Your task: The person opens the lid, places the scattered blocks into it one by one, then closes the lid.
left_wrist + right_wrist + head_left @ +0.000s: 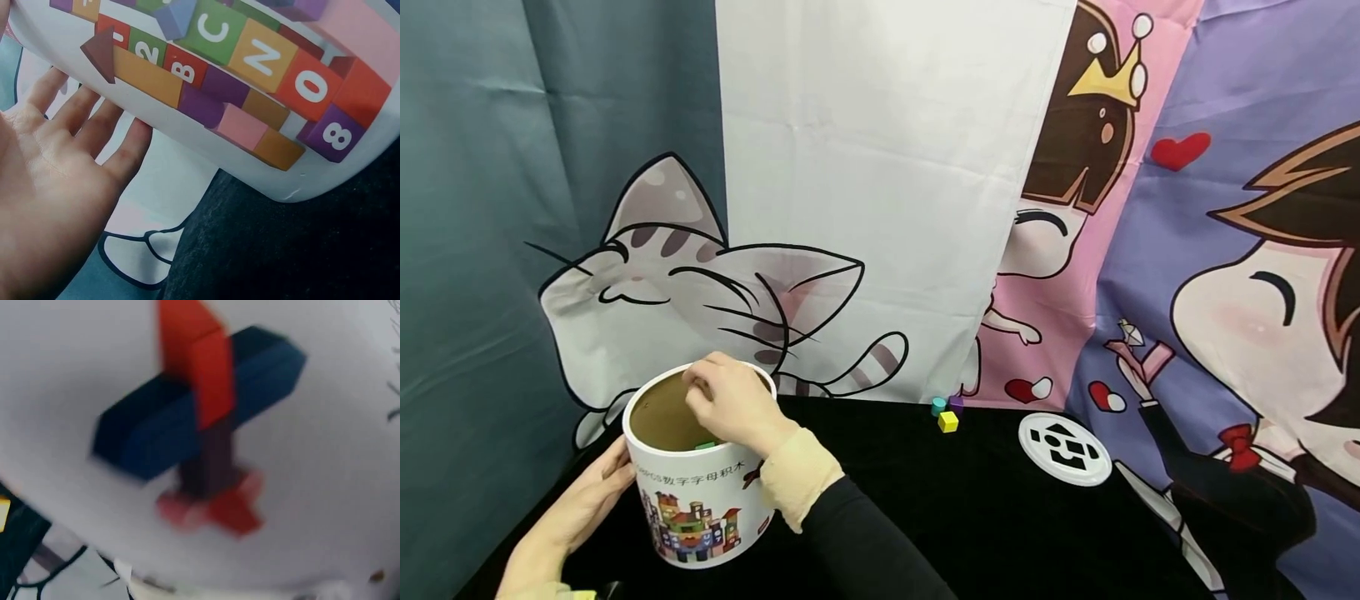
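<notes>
A white round bucket (658, 467) with printed pictures of building blocks stands on the black surface at the left. My left hand (576, 508) rests against its left side, fingers fairly straight, as the left wrist view also shows beside the printed wall. Over the bucket's mouth is my right hand (737, 404), its fingers bent at the opening; whether they pinch anything is hidden. A bit of a green block (706, 445) shows inside below that hand. The right wrist view holds only the bucket wall (325, 456) with a blurred printed toy plane, not the hand.
Near the back edge a yellow cube (948, 422), a teal cylinder (938, 406) and a purple block (956, 405) sit close together. A white round lid (1093, 473) with shaped cutouts lies to their right. Printed cloth curtains (887, 167) hang behind the black surface.
</notes>
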Tool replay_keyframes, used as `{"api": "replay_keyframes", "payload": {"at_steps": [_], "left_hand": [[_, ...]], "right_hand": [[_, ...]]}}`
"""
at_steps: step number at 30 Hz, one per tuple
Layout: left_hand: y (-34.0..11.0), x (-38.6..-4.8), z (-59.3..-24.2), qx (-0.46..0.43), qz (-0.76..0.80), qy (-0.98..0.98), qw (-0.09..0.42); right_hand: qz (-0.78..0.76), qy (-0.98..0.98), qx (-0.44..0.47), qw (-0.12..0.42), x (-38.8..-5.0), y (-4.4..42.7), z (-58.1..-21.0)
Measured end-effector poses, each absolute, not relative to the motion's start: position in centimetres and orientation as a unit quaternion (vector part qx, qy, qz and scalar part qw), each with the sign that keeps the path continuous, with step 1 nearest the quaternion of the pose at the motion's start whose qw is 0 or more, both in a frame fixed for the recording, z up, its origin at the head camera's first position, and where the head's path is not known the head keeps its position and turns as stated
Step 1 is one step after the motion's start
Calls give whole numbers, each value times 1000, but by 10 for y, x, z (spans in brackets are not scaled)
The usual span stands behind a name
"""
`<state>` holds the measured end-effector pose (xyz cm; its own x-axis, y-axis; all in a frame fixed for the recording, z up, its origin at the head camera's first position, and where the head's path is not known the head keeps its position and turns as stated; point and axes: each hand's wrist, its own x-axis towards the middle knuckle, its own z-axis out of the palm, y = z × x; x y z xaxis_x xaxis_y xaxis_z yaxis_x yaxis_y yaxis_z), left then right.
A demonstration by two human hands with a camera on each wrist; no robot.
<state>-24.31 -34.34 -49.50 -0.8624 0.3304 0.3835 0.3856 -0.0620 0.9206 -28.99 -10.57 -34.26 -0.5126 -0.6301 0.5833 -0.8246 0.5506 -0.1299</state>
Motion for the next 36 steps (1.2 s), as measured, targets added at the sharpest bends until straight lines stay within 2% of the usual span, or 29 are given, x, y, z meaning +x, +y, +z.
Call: {"api": "replay_keyframes", "payload": {"at_steps": [3,8,14,20,27,36], "left_hand": [[-342,-247,-492,-263,-682,-682,27],[-343,-249,-490,-266,-682,-680,24],[-350,-251,-488,-270,-678,-683,37],[-352,-249,-489,-277,-679,-679,39],[-350,-244,-494,-257,-677,-689,33],[-344,-245,-497,-253,-680,-687,30]], "right_hand": [[217,-825,428,299,-297,-93,-344],[219,-811,412,353,-331,-49,-356],[164,-856,338,354,-382,29,-386],[106,-918,231,306,-415,115,-432],[83,-988,45,119,-419,185,-468],[103,-993,25,48,-411,209,-481]]}}
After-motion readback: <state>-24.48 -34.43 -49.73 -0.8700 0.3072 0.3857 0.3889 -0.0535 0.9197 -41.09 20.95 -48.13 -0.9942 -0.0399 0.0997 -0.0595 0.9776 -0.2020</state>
